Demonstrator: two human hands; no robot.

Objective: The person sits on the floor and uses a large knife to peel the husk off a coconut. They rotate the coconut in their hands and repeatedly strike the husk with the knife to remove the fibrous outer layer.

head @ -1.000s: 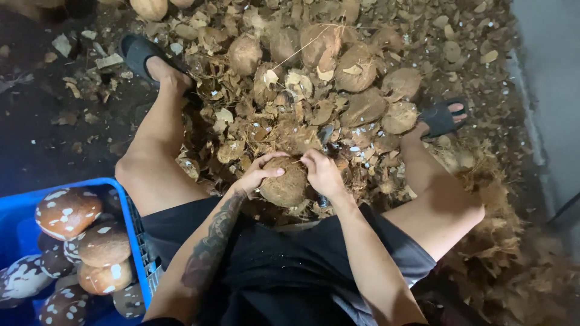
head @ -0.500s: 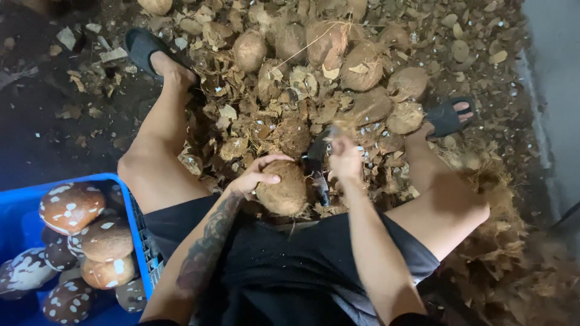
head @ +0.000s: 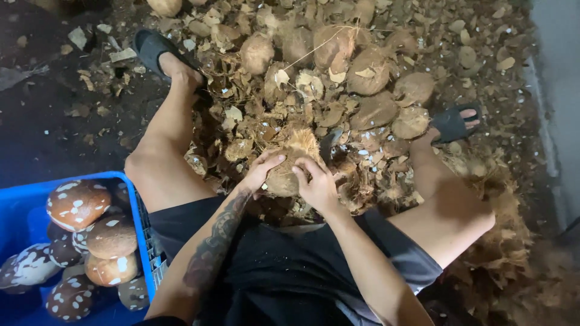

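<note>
brown husked coconut [head: 289, 169] sitting between the knees, atop the husk pile [head: 338, 90]. left hand [head: 261, 172] and right hand [head: 317, 184] both clamping its sides. probably feeling heavy, hard, rough-fibred; best gripping around the middle. blue crate [head: 136, 223] of peeled coconuts [head: 78, 202] sitting left.

Both forearms reach from the bottom of the frame up toward its centre, converging there. The left hand [head: 261, 171], on a tattooed forearm, sits left of centre with fingers spread and curled, fingertips pointing to the right. The right hand [head: 315, 184] lies just beside it, right of centre, fingers bent and pressing downward, wrist slightly flexed. The two hands are close together, thumbs near each other. Bare knees are splayed to either side, feet toward the upper frame.
</note>
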